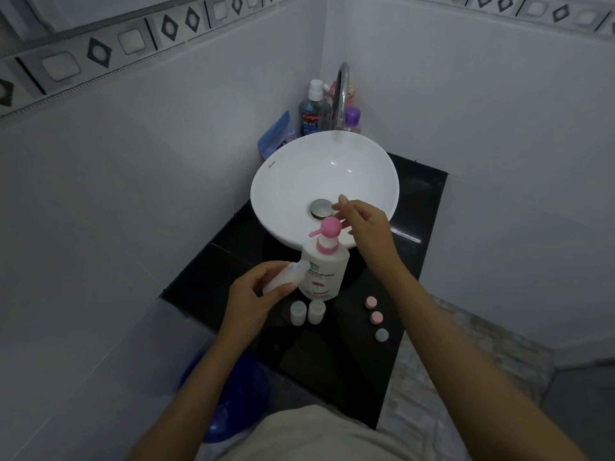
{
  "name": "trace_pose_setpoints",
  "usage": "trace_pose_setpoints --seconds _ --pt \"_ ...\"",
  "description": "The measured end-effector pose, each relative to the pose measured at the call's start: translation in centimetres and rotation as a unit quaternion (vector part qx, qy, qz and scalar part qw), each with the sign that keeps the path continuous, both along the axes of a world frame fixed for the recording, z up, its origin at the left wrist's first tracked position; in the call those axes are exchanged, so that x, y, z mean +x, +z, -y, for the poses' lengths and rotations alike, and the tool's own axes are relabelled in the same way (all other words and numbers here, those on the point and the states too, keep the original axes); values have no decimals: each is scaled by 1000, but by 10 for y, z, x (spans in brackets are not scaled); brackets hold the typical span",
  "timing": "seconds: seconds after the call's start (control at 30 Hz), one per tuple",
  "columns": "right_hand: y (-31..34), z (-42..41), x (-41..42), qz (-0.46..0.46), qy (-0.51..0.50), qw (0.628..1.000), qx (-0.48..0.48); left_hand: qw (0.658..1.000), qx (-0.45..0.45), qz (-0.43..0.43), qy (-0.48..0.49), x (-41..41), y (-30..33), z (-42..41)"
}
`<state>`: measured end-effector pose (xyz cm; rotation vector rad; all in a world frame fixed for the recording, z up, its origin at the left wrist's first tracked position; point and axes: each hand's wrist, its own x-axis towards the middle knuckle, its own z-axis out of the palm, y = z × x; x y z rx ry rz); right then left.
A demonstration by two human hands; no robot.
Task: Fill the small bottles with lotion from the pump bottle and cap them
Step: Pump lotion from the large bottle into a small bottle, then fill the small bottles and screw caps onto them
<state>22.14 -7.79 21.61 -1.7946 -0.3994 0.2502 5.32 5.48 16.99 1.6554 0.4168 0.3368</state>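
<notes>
The left hand (253, 294) curls around a tilted small bottle (283, 277) touching the pump bottle (324, 271) on the worktop (332, 361), while the right hand (362, 224) hovers beside the pump head, fingers loosely spread, holding nothing.

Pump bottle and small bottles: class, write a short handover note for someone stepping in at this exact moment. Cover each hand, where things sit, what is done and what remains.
Left hand grips a small bottle, tilted, its mouth up against the pump bottle below the pink spout.
Right hand hovers open beside the pump head, fingers relaxed, not pressing.
Two small bottles stand uncapped on the black counter in front of the pump bottle.
Three loose caps lie to the right.
Done: nothing capped; whether any bottle holds lotion cannot be told.
Left: pump, fill, cap all three.
</notes>
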Motion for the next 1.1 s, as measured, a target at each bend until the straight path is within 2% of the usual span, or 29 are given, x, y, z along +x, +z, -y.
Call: trace_pose_setpoints --seconds 0.17,0.27,0.37,0.47,0.57,0.63,0.7,0.8,0.93,1.0,1.1 --pt "-25 45 -10 24 -109 994 5 1000 -23 -13 -15 -6 -11 10" --pt "-61 68 -15 -8 -137 987 -78 999 -41 -22 -26 -9 -17 17" --pt "-90 81 -18 -41 -103 973 -204 996 -65 -47 -31 -10 -22 22" --pt "-115 82 -13 -69 -47 941 -327 995 -69 -61 -34 -11 -26 25" --pt "-132 78 -4 -21 -2 880 -475 995 -69 -65 -36 -12 -26 26" --pt "-132 74 -3 5 21 845 -534 995 -70 -68 -31 -13 -26 25" --pt "-131 72 -3 14 43 828 -560 995 -67 -72 -27 -13 -26 24" --pt "-136 70 -3 14 51 829 -556 996 -52 -73 -29 -14 -25 22" --pt "-136 72 -3 -19 36 853 -520 995 -58 -71 -35 -15 -17 24" --pt "-127 73 -6 -52 3 890 -454 995 -66 -72 -34 -16 -14 25" --pt "-92 75 -21 -86 -46 957 -274 995 -59 -71 -41 -17 -11 25"
